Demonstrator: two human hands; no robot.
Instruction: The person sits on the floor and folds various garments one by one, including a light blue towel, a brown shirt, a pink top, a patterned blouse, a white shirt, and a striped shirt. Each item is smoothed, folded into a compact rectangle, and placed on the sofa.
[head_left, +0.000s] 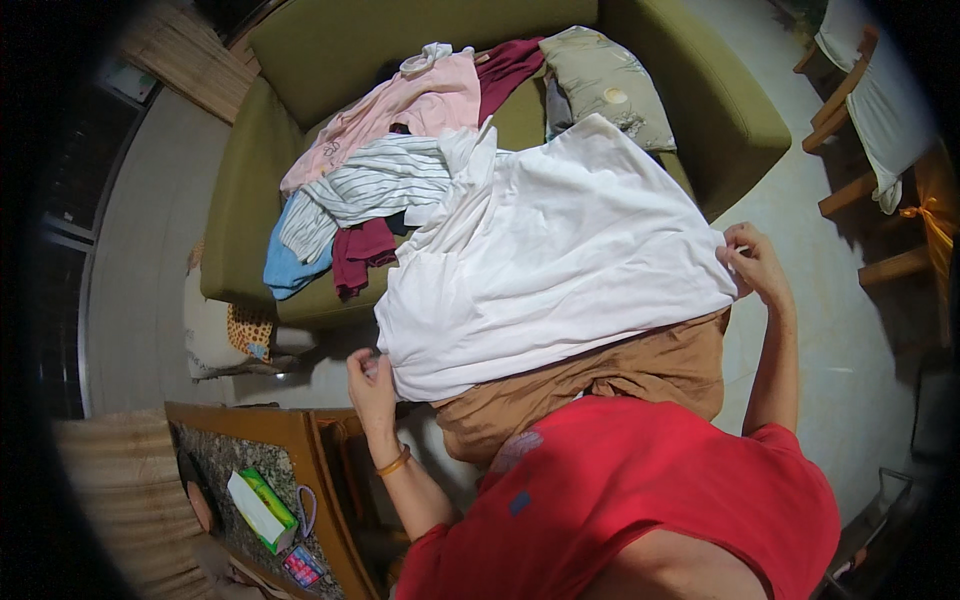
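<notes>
A white shirt (577, 225) is spread flat in front of me, from the sofa seat across to my lap. At its left edge my left hand (372, 390) pinches the cloth near a sleeve, fingers curled. The opposite edge, at the hem, is held between the thumb and fingers of my right hand (756, 266). Under the near side of the shirt show brown trousers (645, 360). Touching its far left side lies a white striped garment (390, 176), rumpled on the sofa.
The green sofa (420, 26) bears a pink shirt (420, 97), a maroon garment (360, 255), a blue cloth (296, 262) and a patterned cushion (607, 86). Lower left, a wood-edged table (315, 480) holds a tissue pack (262, 510). Wooden chairs (847, 112) stand on the right.
</notes>
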